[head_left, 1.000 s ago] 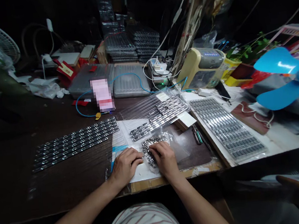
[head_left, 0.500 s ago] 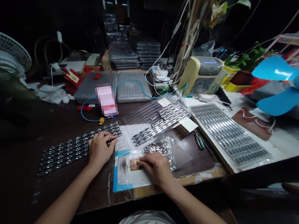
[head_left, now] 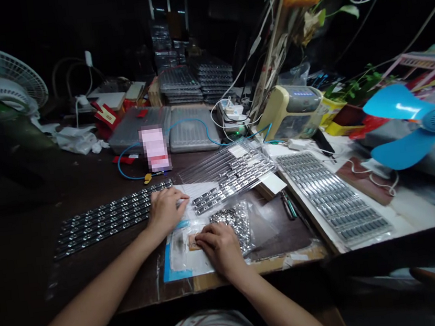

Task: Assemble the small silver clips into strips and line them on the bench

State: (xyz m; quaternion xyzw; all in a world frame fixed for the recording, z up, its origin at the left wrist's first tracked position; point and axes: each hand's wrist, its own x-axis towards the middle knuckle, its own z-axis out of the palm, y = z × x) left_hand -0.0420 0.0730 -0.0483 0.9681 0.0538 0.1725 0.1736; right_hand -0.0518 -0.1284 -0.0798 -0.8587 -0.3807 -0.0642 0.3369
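On the dark worktop (head_left: 89,276), the open left hand (head_left: 164,212) steadies a white sheet (head_left: 199,188) beside metal strips (head_left: 101,222); the right hand (head_left: 220,247) curls over a plastic bag (head_left: 179,255), its grip unclear.

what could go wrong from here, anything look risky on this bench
The left hand sits right at the ends of the loose rows of metal strips, so a slip could knock them out of line. The right hand is beside the clear bag of small metal parts; if that bag is unsealed, which I can't tell, a nudge might spill them across the paper sheet.
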